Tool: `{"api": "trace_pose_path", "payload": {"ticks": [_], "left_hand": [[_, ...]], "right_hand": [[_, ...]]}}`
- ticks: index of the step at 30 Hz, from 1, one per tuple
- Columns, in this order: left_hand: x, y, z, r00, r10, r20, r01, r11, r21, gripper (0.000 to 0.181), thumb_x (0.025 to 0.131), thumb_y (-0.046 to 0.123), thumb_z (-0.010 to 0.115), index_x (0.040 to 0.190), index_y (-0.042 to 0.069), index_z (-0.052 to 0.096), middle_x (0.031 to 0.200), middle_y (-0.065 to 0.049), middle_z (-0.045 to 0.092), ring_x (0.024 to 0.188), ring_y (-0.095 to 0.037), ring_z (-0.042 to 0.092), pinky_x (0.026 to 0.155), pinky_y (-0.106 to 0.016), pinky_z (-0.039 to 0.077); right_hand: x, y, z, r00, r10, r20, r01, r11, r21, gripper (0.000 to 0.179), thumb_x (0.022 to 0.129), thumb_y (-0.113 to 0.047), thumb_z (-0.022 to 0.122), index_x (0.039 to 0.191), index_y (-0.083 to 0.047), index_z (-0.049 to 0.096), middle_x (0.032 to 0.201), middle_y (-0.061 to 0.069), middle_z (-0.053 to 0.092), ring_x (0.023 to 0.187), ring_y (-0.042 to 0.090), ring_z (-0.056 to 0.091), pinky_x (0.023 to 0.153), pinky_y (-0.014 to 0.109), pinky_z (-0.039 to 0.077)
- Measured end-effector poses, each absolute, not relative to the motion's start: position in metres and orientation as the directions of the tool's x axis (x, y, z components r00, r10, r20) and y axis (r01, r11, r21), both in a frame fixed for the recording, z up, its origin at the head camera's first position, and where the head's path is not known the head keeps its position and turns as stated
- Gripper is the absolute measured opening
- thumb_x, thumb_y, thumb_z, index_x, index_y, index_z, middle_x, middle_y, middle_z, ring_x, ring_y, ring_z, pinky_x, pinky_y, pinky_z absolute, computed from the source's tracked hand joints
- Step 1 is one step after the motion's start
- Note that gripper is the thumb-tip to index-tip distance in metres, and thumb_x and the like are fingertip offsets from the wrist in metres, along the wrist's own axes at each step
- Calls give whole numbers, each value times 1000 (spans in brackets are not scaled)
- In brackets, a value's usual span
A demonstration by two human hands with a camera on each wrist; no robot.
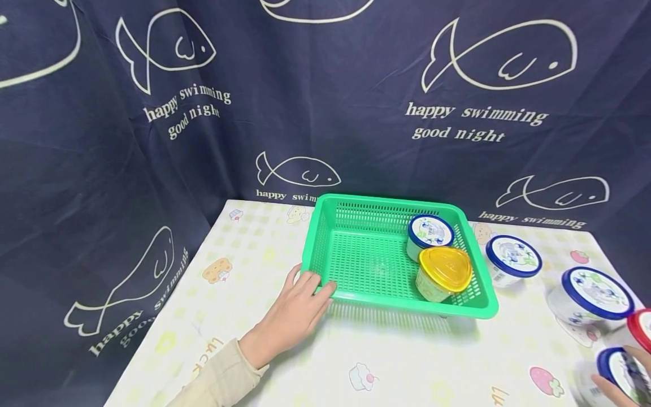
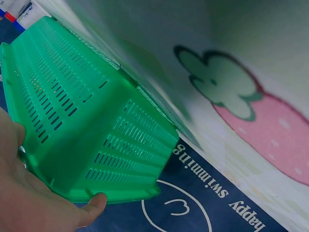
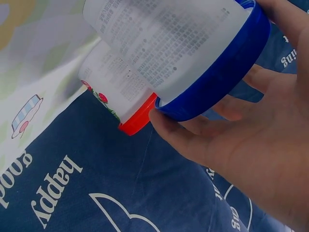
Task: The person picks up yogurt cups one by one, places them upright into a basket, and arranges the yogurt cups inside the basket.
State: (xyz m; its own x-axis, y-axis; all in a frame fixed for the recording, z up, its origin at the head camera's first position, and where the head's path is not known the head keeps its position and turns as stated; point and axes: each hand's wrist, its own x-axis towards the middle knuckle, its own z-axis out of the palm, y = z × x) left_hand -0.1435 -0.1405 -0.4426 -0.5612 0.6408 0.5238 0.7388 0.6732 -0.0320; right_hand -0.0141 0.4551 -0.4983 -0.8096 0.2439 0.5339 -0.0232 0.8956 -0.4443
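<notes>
My left hand [image 1: 290, 319] grips the near left corner of a green plastic basket [image 1: 363, 263], its fingers and thumb at the rim. Inside the basket, on the right, are a blue-lidded tub [image 1: 431, 230] and a yellow-lidded tub [image 1: 445, 270]. At the lower right edge of the head view, my right hand [image 3: 256, 135] holds another blue-lidded tub [image 3: 178, 53] around its lid; the right wrist view shows fingers on the lid's edge. Close beside that tub is a red-lidded one [image 3: 116, 79]. Part of the right hand lies outside the head view.
Two more blue-lidded tubs stand right of the basket, one near its rim [image 1: 513, 257] and one farther right [image 1: 597, 294]. A patterned cloth [image 1: 285, 367] covers the table. Dark blue curtains [image 1: 356, 113] with fish drawings hang behind and to the left.
</notes>
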Motion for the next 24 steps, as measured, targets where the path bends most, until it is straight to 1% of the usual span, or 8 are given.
{"api": "trace_pose_path", "payload": {"ticks": [2, 6, 7, 8, 13, 17, 21, 24], "left_hand": [[-143, -140, -443, -561, 643, 522, 740, 671, -31, 31, 108, 30, 36, 125, 16, 58, 99, 0, 50, 101, -22, 49, 113, -58, 29], [-143, -140, -444, -563, 643, 518, 744, 667, -19, 34, 108, 31, 33, 126, 16, 58, 100, 0, 50, 101, -22, 49, 113, -59, 29], [-143, -140, -444, -564, 643, 518, 745, 667, -17, 34, 109, 31, 32, 126, 16, 58, 100, 0, 50, 101, -22, 50, 113, -59, 29], [-143, -141, -444, -565, 643, 517, 745, 667, -16, 35, 109, 32, 32, 126, 16, 58, 100, 0, 50, 102, -22, 50, 113, -59, 29], [-141, -142, -444, -569, 643, 512, 740, 672, -22, 35, 109, 32, 32, 126, 16, 59, 100, -1, 51, 103, -23, 50, 113, -58, 29], [-141, -141, -442, -566, 644, 515, 743, 669, -21, 36, 109, 31, 31, 126, 15, 59, 100, -2, 51, 103, -24, 50, 112, -58, 29], [-142, -140, -440, -566, 640, 519, 744, 668, -14, 34, 108, 30, 34, 125, 14, 59, 100, -2, 52, 101, -23, 50, 111, -59, 31], [-142, -140, -440, -572, 639, 515, 741, 671, -9, 32, 108, 30, 37, 125, 14, 59, 99, -3, 52, 101, -23, 50, 111, -59, 31]], "right_hand": [[-13, 453, -498, -817, 280, 505, 24, 890, -454, 76, 59, -11, 88, 123, 12, 54, 119, -35, 42, 98, -29, 18, 85, -2, 12], [-9, 449, -498, -836, 316, 449, 91, 886, -454, 78, 64, -13, 87, 129, 11, 51, 122, 23, 55, 99, -29, 12, 87, -1, 10], [-7, 448, -498, -845, 324, 425, 120, 890, -439, 81, 66, -15, 86, 133, 10, 48, 127, 23, 53, 107, -25, 20, 92, 0, 9], [-6, 446, -498, -856, 326, 402, 142, 895, -422, 84, 68, -18, 85, 136, 10, 45, 125, 37, 46, 115, -18, 28, 97, 2, 7], [-2, 441, -497, -880, 333, 338, 196, 903, -382, 90, 75, -25, 82, 144, 10, 36, 131, 40, 42, 127, 51, 32, 105, 7, -3], [-1, 440, -494, -871, 375, 317, 240, 889, -391, 92, 75, -28, 83, 146, 7, 37, 137, 39, 42, 129, 49, 35, 101, 4, -3], [-3, 446, -492, -865, 344, 365, 195, 901, -388, 92, 68, -28, 88, 141, 8, 44, 129, 38, 48, 122, -10, 34, 93, 0, 4], [-3, 447, -491, -864, 315, 392, 151, 907, -394, 93, 63, -27, 91, 137, 9, 48, 124, 38, 51, 107, -26, 16, 88, -1, 7]]}}
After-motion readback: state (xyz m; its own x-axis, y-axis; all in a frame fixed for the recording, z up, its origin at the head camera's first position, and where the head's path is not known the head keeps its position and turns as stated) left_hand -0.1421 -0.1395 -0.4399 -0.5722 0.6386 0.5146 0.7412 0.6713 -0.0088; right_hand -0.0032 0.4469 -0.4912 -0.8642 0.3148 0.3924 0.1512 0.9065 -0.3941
